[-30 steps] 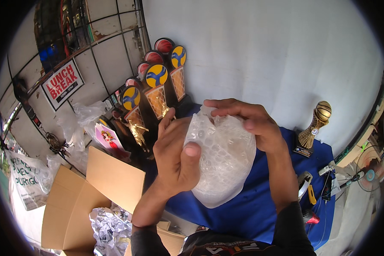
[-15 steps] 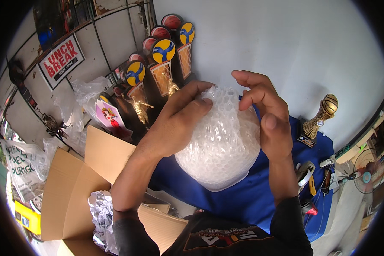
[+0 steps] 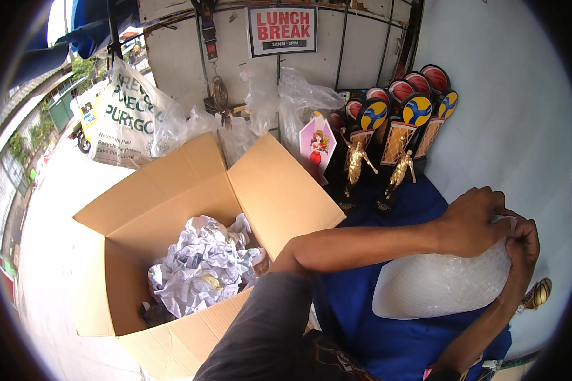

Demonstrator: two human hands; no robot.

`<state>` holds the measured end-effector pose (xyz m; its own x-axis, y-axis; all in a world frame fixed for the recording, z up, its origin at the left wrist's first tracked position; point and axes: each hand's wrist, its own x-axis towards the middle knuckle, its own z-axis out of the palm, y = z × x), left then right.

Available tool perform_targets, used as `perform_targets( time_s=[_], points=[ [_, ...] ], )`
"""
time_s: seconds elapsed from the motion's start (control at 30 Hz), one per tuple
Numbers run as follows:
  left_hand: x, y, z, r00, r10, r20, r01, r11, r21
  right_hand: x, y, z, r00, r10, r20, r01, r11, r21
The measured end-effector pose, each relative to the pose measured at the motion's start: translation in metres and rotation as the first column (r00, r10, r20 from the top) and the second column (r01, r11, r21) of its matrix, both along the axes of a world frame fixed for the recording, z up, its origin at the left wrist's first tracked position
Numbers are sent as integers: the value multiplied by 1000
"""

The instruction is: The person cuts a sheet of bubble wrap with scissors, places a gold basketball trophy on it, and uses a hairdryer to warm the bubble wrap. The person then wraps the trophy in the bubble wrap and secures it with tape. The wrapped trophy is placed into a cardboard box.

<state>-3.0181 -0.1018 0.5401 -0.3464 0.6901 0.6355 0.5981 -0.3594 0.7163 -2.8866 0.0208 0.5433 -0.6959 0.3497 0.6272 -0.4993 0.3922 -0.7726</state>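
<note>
A bulky bundle of clear bubble wrap [image 3: 443,286] sits on the blue cloth [image 3: 356,324] at the right; whatever it encloses cannot be made out. My left hand [image 3: 480,221] reaches across to its far right end, fingers closed on the gathered wrap. Close against it, my right hand [image 3: 523,244] also grips that bunched end, its fingers bent and partly hidden. The golden ball top of a trophy [image 3: 537,293] shows just beyond my right forearm.
An open cardboard box [image 3: 171,343] with crumpled white paper [image 3: 203,267] stands left of the cloth. Behind are gold-figure trophies [image 3: 357,162], ball-topped plaques [image 3: 417,109], a pink plaque [image 3: 318,149] and plastic bags [image 3: 302,92]. A pale wall [image 3: 502,95] bounds the right.
My view has swung left, bringing the whole box into sight and the bundle to the right side. My right hand, earlier spread beside the wrap, has closed on its gathered end near my left.
</note>
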Motion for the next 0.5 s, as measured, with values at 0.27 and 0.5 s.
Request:
perform_targets(
  time_s=[0.27, 0.5],
  points=[
    [-25, 14, 8, 969, -112, 219, 144, 980, -136, 101, 86, -74, 660, -739, -136, 740, 608, 287],
    [-27, 20, 7, 922, -295, 250, 330, 937, -112, 325, 126, -304, -342, -925, 162, 665, -117, 738]
  ],
)
